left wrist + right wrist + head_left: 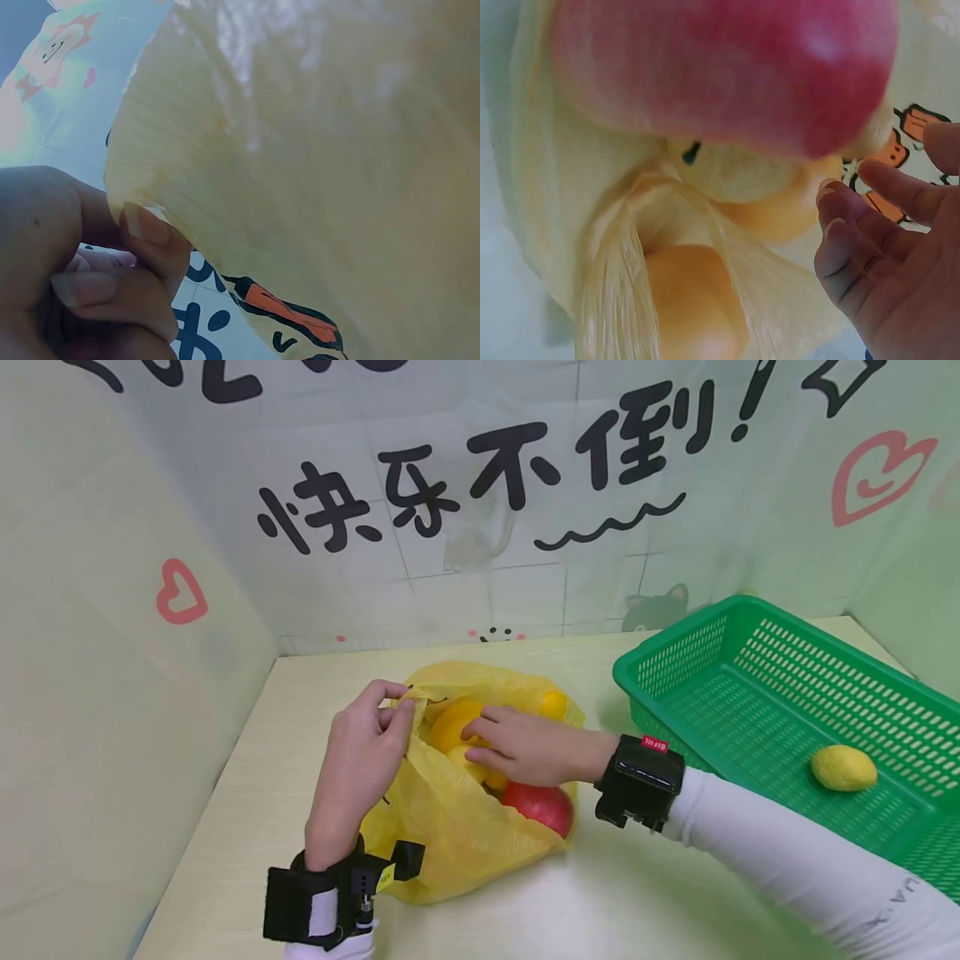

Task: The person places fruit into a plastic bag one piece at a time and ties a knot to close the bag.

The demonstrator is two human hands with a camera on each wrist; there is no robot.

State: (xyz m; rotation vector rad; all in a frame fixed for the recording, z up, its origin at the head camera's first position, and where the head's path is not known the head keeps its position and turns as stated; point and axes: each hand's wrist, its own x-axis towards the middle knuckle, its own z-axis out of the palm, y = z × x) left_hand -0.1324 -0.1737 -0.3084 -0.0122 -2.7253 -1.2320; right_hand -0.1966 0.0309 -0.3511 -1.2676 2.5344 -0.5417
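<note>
My left hand (367,752) pinches the rim of a yellow plastic bag (457,835) between thumb and fingers; the left wrist view shows the bag's thin edge at the fingertips (146,225). Inside the bag's mouth lie a large red fruit (542,807), an orange-yellow fruit (453,724) and a smaller yellow one (553,704). Over these fruits reaches my right hand (517,743), its fingers loosely bent. Nothing sits between those fingers in the right wrist view, where the red fruit (727,67) is close by. The bag hides its lower contents.
A green slatted plastic basket (678,739) stands at the right, with a lemon (843,768) on its floor. The pale table (300,693) meets a white printed back sheet (480,593) behind the bag. Another sheet (112,693) borders the left side.
</note>
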